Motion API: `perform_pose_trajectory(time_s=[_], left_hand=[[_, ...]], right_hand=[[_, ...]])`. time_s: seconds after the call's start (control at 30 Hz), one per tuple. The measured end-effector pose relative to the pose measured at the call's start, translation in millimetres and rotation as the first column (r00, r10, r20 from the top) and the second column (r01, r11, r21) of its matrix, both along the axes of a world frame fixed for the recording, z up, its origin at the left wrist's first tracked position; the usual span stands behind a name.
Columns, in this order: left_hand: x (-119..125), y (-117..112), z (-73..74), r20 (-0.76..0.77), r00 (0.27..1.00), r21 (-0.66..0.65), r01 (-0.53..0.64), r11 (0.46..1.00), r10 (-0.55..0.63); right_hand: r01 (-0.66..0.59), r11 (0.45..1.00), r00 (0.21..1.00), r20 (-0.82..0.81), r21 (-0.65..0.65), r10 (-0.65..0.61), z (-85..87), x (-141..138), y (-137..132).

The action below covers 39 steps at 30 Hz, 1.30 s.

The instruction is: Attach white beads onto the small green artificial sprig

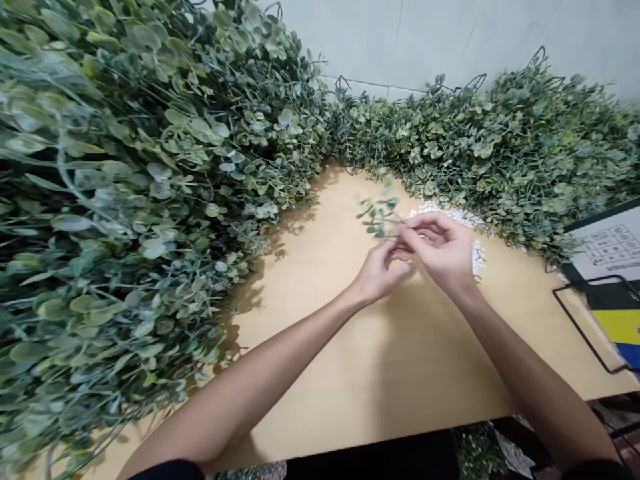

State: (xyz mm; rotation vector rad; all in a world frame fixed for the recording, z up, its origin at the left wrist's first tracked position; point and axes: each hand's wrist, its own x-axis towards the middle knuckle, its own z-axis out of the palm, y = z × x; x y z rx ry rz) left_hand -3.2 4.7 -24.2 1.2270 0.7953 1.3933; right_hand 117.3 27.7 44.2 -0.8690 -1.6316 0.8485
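Note:
Over the middle of the table, a small artificial leaf sprig points up and to the left from my fingers. My right hand pinches its stem end between thumb and fingers. Just below and to the left, my left hand has its fingers curled closed near the stem; what they hold, if anything, is hidden. Small white pieces lie in a loose pile behind and beside my right hand. The sprig's tips are blurred.
Dense artificial foliage heaps high along the left, and more greenery lines the back by the pale wall. At the right edge sit a printed sheet and a black wire frame. The wooden table ends near my body.

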Motion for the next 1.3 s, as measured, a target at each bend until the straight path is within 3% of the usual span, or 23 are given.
perform_pose_trajectory(time_s=[0.1,0.17,0.3,0.4,0.5,0.57,0.7,0.8,1.0,1.3], left_hand=[[-4,1,8.2,0.241,0.97,-0.102,0.056,0.993,-0.029],[-4,3,10.3,0.369,0.928,-0.179,0.013,0.984,0.055],[-3,7,10.1,0.353,0.91,-0.256,-0.132,0.958,0.219],[-5,8,11.9,0.313,0.902,-0.284,-0.209,0.936,0.296],[-8,7,15.3,0.296,0.898,-0.32,-0.227,0.92,0.324],[-8,7,16.7,0.255,0.913,-0.341,-0.222,0.913,0.318],[-6,5,16.2,0.202,0.934,-0.331,-0.216,0.918,0.293],[-5,4,14.3,0.182,0.944,-0.33,-0.203,0.922,0.274],[-7,2,10.1,0.169,0.946,-0.273,-0.225,0.935,0.277],[-10,2,10.1,0.13,0.963,-0.263,-0.197,0.945,0.237]], right_hand=[[0.071,0.994,0.977,-0.196,-0.088,-0.087,-28.6,23,11],[0.058,0.993,0.977,-0.2,-0.101,-0.077,-47.9,29,9],[-0.011,1.0,1.0,0.02,0.008,0.01,-62.5,35,0],[0.083,0.981,0.972,0.203,0.177,-0.119,-54.5,50,8],[0.286,0.884,0.831,0.363,0.371,-0.421,-45.5,81,30],[0.326,0.84,0.691,0.496,0.435,-0.525,-41.4,103,44],[0.331,0.859,0.45,0.735,0.39,-0.507,-35.8,128,53],[0.313,0.885,0.362,0.818,0.345,-0.447,-35.0,130,50],[0.284,0.891,0.34,0.831,0.355,-0.439,-40.0,125,49],[0.293,0.9,0.401,0.813,0.324,-0.423,-50.2,129,55]])
